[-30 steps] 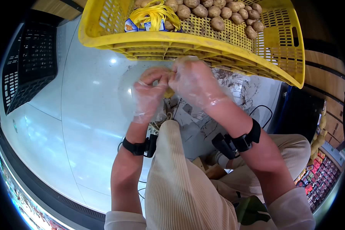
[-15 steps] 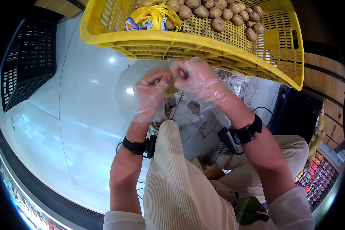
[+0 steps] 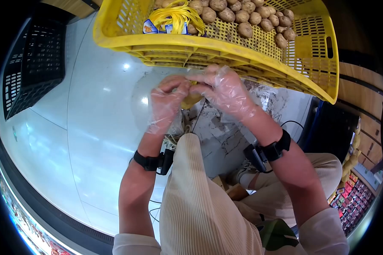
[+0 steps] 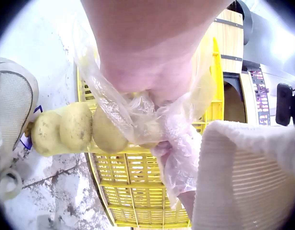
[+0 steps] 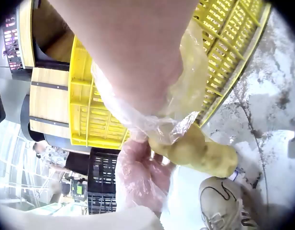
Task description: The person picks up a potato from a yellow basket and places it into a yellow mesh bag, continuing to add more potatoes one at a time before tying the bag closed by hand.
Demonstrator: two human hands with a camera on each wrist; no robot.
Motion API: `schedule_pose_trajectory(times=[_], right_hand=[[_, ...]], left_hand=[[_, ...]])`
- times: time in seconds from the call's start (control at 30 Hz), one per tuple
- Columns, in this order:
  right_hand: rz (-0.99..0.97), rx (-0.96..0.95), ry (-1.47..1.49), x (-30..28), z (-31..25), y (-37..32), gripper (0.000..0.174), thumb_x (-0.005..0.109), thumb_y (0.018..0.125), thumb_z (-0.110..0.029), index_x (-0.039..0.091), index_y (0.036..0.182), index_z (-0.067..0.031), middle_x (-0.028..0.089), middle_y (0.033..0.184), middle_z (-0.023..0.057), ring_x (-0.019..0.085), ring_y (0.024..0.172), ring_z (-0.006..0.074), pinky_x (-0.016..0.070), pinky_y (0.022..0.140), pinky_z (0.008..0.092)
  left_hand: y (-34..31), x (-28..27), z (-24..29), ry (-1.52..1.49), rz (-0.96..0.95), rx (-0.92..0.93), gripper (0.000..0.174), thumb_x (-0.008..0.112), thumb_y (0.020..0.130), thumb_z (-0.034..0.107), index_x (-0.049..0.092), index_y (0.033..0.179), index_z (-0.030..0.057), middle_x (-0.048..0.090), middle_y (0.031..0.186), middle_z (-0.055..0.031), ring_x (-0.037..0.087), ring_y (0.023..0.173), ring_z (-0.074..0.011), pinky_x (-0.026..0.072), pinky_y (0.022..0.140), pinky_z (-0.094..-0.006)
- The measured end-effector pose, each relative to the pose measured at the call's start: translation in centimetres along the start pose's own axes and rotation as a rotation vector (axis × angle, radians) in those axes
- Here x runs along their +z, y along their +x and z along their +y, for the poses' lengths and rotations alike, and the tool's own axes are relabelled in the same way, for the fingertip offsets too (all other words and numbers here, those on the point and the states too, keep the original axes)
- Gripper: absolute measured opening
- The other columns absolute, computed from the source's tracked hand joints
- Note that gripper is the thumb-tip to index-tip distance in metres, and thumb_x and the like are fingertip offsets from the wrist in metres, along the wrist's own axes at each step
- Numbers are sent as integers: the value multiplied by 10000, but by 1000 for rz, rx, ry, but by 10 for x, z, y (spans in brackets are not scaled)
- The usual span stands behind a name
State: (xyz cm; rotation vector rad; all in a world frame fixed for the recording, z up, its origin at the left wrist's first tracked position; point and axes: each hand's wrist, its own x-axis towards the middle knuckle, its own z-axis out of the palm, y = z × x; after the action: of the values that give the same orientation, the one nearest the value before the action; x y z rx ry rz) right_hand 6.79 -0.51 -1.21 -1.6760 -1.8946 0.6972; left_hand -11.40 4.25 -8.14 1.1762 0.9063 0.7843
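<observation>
Both hands wear clear plastic gloves and meet at the top of a yellow net bag of potatoes, in front of the yellow crate (image 3: 170,40). The left hand (image 3: 168,100) pinches the bag's upper part. Thumb and forefinger of the right hand (image 3: 227,91) reach to the same spot; whether they grip the net is hidden. In the left wrist view the filled bag (image 4: 73,128) shows several potatoes in a row, with a blue-edged tag at its far end. The right wrist view shows the bag (image 5: 210,155) hanging beside a shoe.
Loose potatoes (image 3: 244,29) and a bundle of yellow net strips (image 3: 174,17) with blue-and-white labels lie in the crate. A black crate (image 3: 36,68) stands at the left. Dirt marks the tiled floor (image 3: 225,136) below the hands; a black cable lies at the right.
The right hand has turned and shifted slightly right, its fingers going from curled to more extended toward the left hand. The left hand has stayed nearly in place.
</observation>
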Motion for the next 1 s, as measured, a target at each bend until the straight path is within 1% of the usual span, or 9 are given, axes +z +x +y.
schedule_pose_trajectory(times=[0.1, 0.17, 0.3, 0.37, 0.47, 0.57, 0.8, 0.87, 1.0], right_hand=[[94, -9, -19, 7, 0, -7, 251, 747, 792, -97, 725, 1040, -62, 655, 849, 138, 644, 785, 340, 535, 716, 419], [246, -23, -5, 10, -4, -9, 231, 753, 768, -63, 731, 998, -71, 660, 852, 131, 655, 786, 331, 548, 719, 405], [301, -65, -39, 18, -1, -11, 194, 735, 773, -38, 726, 962, -83, 674, 869, 118, 671, 797, 321, 558, 719, 394], [392, -131, -4, 23, 3, -11, 161, 716, 778, -10, 713, 920, -87, 686, 885, 104, 685, 812, 305, 565, 723, 387], [368, -140, 0, 21, 2, -11, 155, 715, 774, 1, 702, 903, -83, 690, 887, 95, 691, 823, 295, 570, 731, 381], [412, -141, -2, 26, 4, -11, 165, 727, 762, -2, 698, 902, -84, 690, 882, 97, 691, 820, 289, 572, 720, 371], [414, -121, 51, 33, 4, -7, 190, 730, 742, 19, 690, 897, -85, 692, 879, 99, 692, 818, 284, 572, 702, 362], [379, -59, 52, 35, 6, -9, 132, 730, 806, -61, 717, 931, -102, 700, 921, 71, 685, 850, 263, 546, 764, 357], [401, -55, 82, 35, 4, -7, 109, 727, 805, -47, 712, 905, -87, 696, 906, 75, 685, 837, 266, 549, 751, 358]], left_hand=[[2, 2, 2, -21, 2, -7, 125, 723, 867, 59, 734, 950, -34, 700, 1012, -113, 645, 954, -182, 497, 880, -300], [2, 4, 0, -76, -2, -4, 140, 725, 868, 64, 737, 967, -35, 700, 1011, -112, 645, 952, -180, 497, 880, -297], [2, 5, 5, -70, -2, -25, 150, 725, 872, 67, 736, 976, -41, 700, 1015, -109, 642, 956, -171, 495, 877, -285], [2, 7, 8, -96, 1, -88, 166, 719, 884, 78, 729, 994, -46, 700, 1023, -98, 637, 951, -152, 494, 874, -271], [1, 8, 14, -160, -16, -231, 203, 676, 913, 76, 705, 1062, -58, 681, 1104, -114, 619, 1017, -165, 452, 937, -282], [1, 5, 6, -218, -24, -306, 225, 675, 918, 78, 686, 1102, -52, 683, 1096, -93, 620, 997, -143, 457, 921, -267], [0, 7, 11, -344, 11, -313, 224, 675, 925, 79, 684, 1117, -36, 682, 1084, -78, 615, 981, -112, 473, 893, -248], [0, 2, -3, -293, -45, -175, 216, 679, 926, 75, 692, 1113, -31, 678, 1082, -68, 613, 986, -112, 478, 893, -251], [-1, 7, -1, -9, 18, -58, 180, 669, 926, 56, 698, 1081, -31, 681, 1072, -57, 612, 986, -116, 480, 895, -255]])
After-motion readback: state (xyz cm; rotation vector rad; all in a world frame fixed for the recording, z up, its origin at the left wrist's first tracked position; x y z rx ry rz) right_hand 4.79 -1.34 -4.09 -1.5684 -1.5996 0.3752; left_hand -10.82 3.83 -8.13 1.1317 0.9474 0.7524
